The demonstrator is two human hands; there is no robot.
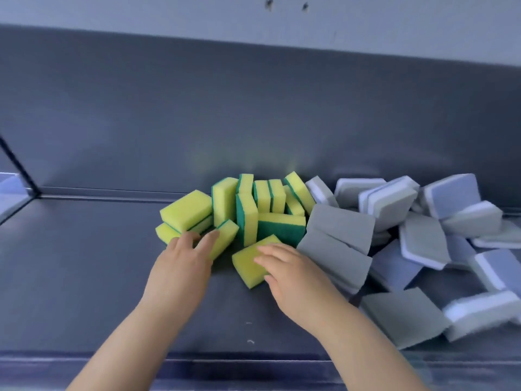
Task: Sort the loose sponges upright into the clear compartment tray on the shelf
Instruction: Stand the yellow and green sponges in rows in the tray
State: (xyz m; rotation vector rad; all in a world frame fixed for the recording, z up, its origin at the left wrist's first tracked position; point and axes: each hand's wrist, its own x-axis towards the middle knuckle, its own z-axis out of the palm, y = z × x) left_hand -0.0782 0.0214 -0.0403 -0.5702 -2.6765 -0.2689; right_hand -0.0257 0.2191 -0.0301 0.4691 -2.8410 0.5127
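You get soft, even, cool bluish light, no glare. Faint yellow glow on back panel point(253, 148) behind yellow sponges point(262, 198). Soft shadows beneath them on shelf point(84, 263). Grey sponges point(392, 198) at your right smeared by blur. Shelf edges bow, wide-angle

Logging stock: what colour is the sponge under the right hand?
The sponge is yellow; head view.

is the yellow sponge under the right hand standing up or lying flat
Lying flat: the yellow sponge has its broad yellow face up on the shelf, with the right hand resting on it.
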